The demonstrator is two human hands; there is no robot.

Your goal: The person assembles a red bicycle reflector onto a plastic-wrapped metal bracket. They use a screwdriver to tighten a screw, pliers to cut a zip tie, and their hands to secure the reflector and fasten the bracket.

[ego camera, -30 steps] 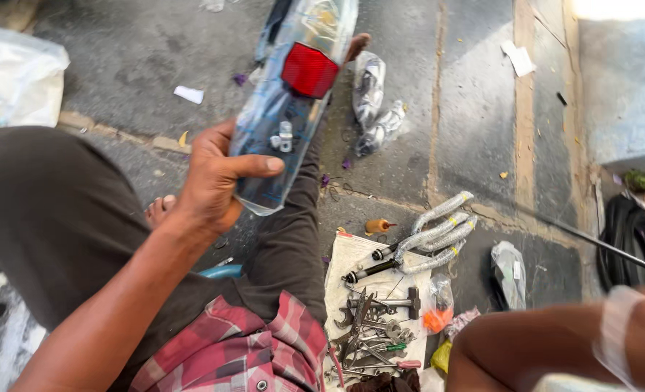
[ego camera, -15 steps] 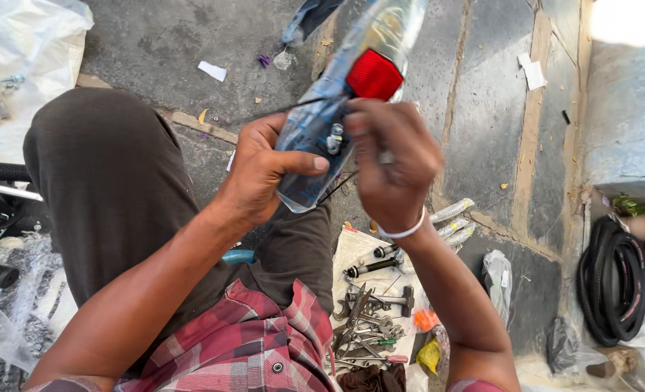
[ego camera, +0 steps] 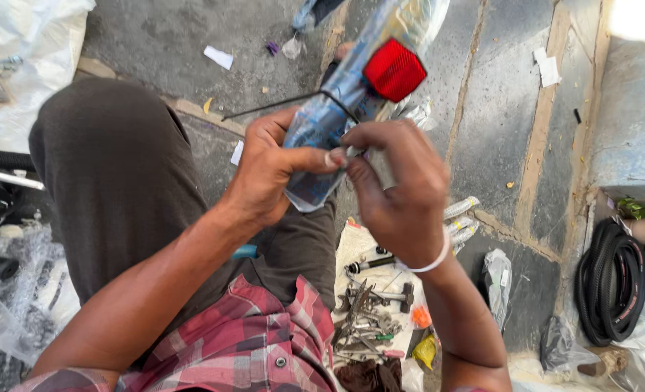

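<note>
The left hand (ego camera: 268, 170) is closed around the lower end of a plastic-wrapped mudguard (ego camera: 337, 116), steadying it above the knee. The right hand (ego camera: 399, 192) pinches something small at its edge, just below the red reflector (ego camera: 394, 70). Tools (ego camera: 370, 327) lie on the ground beneath, and a coiled tyre (ego camera: 613, 283) farther right.

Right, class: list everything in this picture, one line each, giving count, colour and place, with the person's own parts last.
plastic-wrapped part: one, clear-blue, held in both hands
reflector: one, red, on the part's upper end
cable tie: one, black, around the part
tools: several, metal, on a cloth by the knee
tyres: a few, black, right edge
paper scraps: several, white, on the pavement
left hand: grips the part
right hand: white wristband, fingers at the part
</note>
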